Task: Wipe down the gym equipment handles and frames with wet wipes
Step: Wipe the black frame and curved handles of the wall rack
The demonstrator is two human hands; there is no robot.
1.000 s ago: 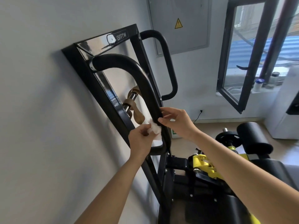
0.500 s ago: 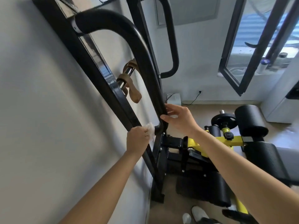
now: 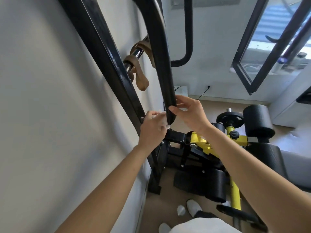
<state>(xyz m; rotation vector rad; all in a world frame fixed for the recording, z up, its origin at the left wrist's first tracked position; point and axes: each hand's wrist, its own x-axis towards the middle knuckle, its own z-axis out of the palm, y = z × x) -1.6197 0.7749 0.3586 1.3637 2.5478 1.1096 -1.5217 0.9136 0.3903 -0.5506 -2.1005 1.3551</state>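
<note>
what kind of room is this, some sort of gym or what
Probably a small gym or home workout room: a black padded handle on a steel frame, a weight plate on a yellow machine, and a foam roller pad.

A tan floor [image 3: 168, 206] is recorded. The foot of the black frame [image 3: 155, 184] and a yellow-and-black bench machine [image 3: 200, 182] are borne on it. A white box [image 3: 182, 91] is set against the far wall.

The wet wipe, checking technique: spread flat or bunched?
Bunched: the wet wipe is a crumpled wad in the left hand, by the handle.
</note>
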